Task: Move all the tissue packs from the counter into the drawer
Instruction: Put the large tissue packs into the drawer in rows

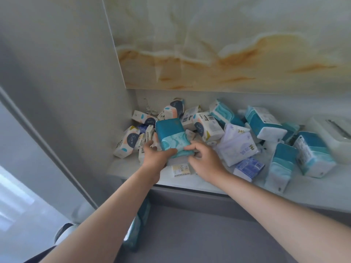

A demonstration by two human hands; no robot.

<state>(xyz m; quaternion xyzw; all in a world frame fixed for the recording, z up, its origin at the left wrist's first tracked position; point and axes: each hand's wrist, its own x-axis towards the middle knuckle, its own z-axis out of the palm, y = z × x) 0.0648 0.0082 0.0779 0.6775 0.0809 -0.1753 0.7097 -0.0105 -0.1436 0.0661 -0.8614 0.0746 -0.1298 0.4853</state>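
A teal and white tissue pack [171, 135] is held over the left part of the counter [199, 180]. My left hand [155, 154] grips its near left corner from below. My right hand [204, 158] pinches its near right edge. Several more packs lie heaped on the counter: small white patterned ones [129, 141] at the left, a pale lilac pack [237, 147] in the middle, large teal packs [264, 122] at the right. Below the counter the grey drawer [199, 234] stands open, with a teal pack [139, 223] at its left side, partly hidden by my left arm.
A marble-patterned panel [228, 44] rises behind the counter and a grey wall [66, 73] closes its left end. A white tissue box [334, 133] sits at the far right. A small white pack [180, 169] lies near the counter's front edge.
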